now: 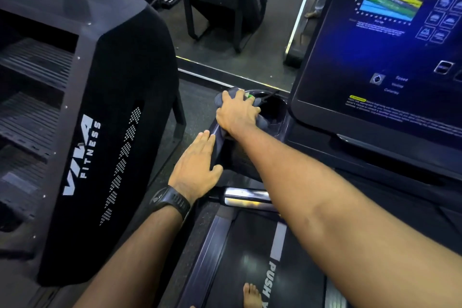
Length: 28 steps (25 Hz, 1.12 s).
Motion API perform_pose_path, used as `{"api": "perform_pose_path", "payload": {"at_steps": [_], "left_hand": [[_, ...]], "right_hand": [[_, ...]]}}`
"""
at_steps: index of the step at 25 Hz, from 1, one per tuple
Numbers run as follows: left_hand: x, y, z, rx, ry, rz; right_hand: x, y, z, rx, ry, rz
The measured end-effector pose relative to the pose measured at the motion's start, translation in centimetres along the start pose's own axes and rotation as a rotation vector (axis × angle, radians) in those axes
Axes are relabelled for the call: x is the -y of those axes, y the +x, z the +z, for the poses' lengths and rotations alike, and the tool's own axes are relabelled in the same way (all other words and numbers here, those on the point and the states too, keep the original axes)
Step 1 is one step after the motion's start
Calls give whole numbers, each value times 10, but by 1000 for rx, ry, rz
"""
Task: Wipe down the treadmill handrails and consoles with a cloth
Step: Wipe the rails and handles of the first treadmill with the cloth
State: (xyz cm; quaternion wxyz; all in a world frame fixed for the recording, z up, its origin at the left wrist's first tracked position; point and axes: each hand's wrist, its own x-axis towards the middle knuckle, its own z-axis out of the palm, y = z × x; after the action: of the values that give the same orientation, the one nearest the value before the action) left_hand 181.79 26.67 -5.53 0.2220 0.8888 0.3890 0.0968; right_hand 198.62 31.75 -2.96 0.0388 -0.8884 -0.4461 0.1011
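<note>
cloth [263, 120]: 1, dark grey, bunched into a wad; only its edges show around the hand on top of it
cloth location: on the console's left corner, at the rim of the cup holder [273, 107], just left of the screen
right hand [237, 112]: arm reaches across, palm down on the cloth, fingers curled over the wad and gripping it
left hand [195, 165]: fingers straight and together, lying flat on the handrail [218, 142], holding nothing
hand gap: the two hands are near each other, not touching
handrail: 1 in view, dark, running from the left hand up to the cloth
screen [387, 45]: 1, lit blue, showing a banded colour chart and icon tiles; text too blurred to read
chrome grip [246, 196]: 1, shiny bar, passing under the right forearm
watch [172, 201]: 1, black, on the left wrist
neighbouring machine [112, 132]: 1, black, white "VIVA FITNESS" lettering
bare foot [251, 295]: 1 plainly in view, on the deck at the bottom edge
</note>
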Motion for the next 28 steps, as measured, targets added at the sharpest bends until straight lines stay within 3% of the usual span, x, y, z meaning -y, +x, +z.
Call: {"api": "perform_pose_path", "payload": {"at_steps": [5, 13, 15, 18, 22, 24, 26, 28], "left_hand": [[0, 1, -2, 1, 17, -34], [5, -15, -3, 43, -40, -60], [6, -17, -4, 42, -35, -63], [5, -18, -3, 44, -13, -31], [9, -16, -1, 48, 5, -10], [7, -17, 0, 48, 13, -12], [8, -16, -2, 42, 18, -8], [8, -17, -1, 39, 9, -12]], "right_hand": [[-36, -47, 17, -78, -91, -300], [-136, -92, 6, -21, -737, -879], [-163, -96, 0, 63, -831, -994], [-170, -89, -9, 36, -844, -1058], [-118, -89, 24, -46, -851, -1012], [-134, -89, 24, -89, -847, -1092], [-163, -85, 12, -54, -843, -1218], [-157, -88, 8, 34, -906, -1172]]}}
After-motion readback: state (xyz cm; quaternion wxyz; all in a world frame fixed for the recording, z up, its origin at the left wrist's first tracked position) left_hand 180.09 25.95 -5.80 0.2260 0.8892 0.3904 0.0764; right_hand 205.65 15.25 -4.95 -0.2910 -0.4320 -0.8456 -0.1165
